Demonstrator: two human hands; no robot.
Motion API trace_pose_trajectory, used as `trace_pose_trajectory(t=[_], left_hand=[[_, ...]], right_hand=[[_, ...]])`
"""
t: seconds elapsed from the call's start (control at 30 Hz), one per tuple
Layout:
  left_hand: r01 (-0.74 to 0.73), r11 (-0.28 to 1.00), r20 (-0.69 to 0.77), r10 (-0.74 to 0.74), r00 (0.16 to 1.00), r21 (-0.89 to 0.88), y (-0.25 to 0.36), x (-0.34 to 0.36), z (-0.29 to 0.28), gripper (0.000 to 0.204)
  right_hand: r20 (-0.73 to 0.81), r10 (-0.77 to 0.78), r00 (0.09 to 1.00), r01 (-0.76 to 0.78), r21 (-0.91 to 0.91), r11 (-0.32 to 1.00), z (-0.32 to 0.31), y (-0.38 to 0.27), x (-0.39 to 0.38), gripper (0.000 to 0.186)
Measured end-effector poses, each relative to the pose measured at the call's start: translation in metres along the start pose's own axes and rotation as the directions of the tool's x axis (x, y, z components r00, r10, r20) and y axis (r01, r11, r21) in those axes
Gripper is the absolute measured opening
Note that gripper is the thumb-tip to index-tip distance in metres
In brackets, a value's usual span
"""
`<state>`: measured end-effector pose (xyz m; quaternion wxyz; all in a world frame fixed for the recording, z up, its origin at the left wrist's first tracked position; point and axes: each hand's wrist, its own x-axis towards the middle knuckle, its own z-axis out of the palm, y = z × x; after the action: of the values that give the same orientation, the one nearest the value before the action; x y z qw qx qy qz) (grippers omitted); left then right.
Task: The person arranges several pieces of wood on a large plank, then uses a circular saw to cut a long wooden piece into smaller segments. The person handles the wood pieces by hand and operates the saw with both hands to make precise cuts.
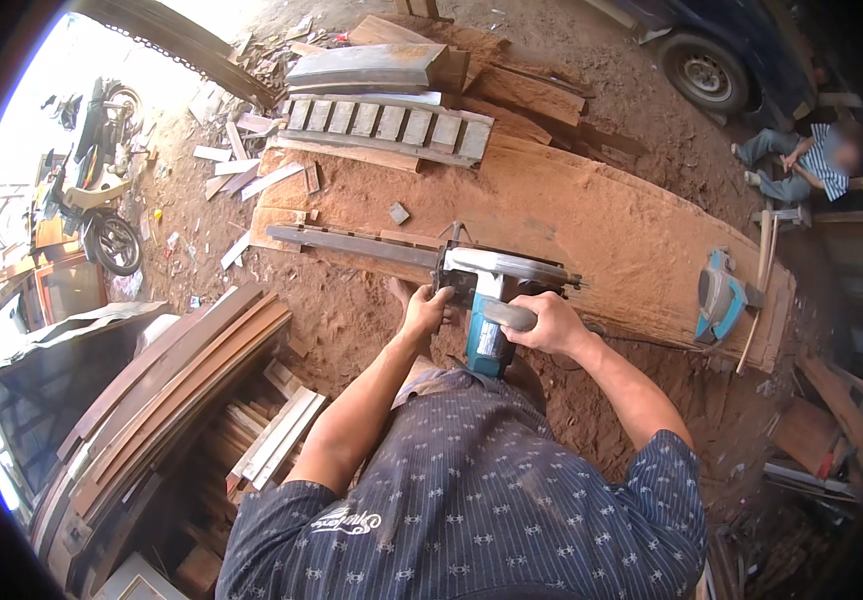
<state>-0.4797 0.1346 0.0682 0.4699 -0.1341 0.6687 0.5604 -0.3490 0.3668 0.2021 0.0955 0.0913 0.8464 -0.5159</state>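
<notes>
A teal and silver circular saw (499,265) sits over the near edge of a thick, dust-covered wooden slab, in front of my body. My right hand (543,322) is wrapped round its dark rear handle. Closed at the saw's left end, my left hand (427,312) grips its dark front edge; the fingertips are partly hidden. A long, narrow, dark wooden strip (356,246) runs leftward from the saw along the slab (601,215). The saw's blade cannot be made out.
A teal and grey power tool (719,300) rests at the slab's right end beside thin sticks. A slatted wooden frame (391,128) and a beam (366,68) lie at the back. Stacked boards (166,400) stand near left. A person (811,160) sits far right, near a vehicle wheel (703,73); a motorbike (101,190) stands left.
</notes>
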Motion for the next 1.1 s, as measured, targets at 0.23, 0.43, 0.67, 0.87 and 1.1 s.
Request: trace_pose_trajectory(t=[0.23,0.43,0.67,0.87,1.1], left_hand=[[0.019,0.998,-0.059,-0.016,0.998,0.062,0.006,0.006,-0.033,0.03],[0.009,0.995,-0.087,0.0,0.996,0.103,0.021,0.008,-0.069,0.029],[-0.051,0.995,-0.071,0.057,0.996,0.08,0.027,0.015,-0.105,0.028],[-0.035,0.992,-0.057,0.042,0.997,0.124,0.042,0.022,-0.143,0.032],[-0.036,0.998,-0.089,0.041,0.995,0.057,0.065,0.026,-0.192,0.028]], right_hand=[[0.028,0.015,0.999,-0.015,-0.004,1.0,0.024,-0.006,0.022,0.035],[0.041,0.011,0.999,-0.011,-0.013,1.0,0.044,-0.022,0.049,0.035],[0.047,0.029,0.998,-0.026,-0.048,0.998,0.063,-0.043,0.077,0.035],[0.042,0.005,0.999,-0.002,-0.062,0.998,0.094,-0.052,0.103,0.032],[0.03,-0.029,0.999,0.031,-0.068,0.997,0.124,-0.084,0.146,0.03]])
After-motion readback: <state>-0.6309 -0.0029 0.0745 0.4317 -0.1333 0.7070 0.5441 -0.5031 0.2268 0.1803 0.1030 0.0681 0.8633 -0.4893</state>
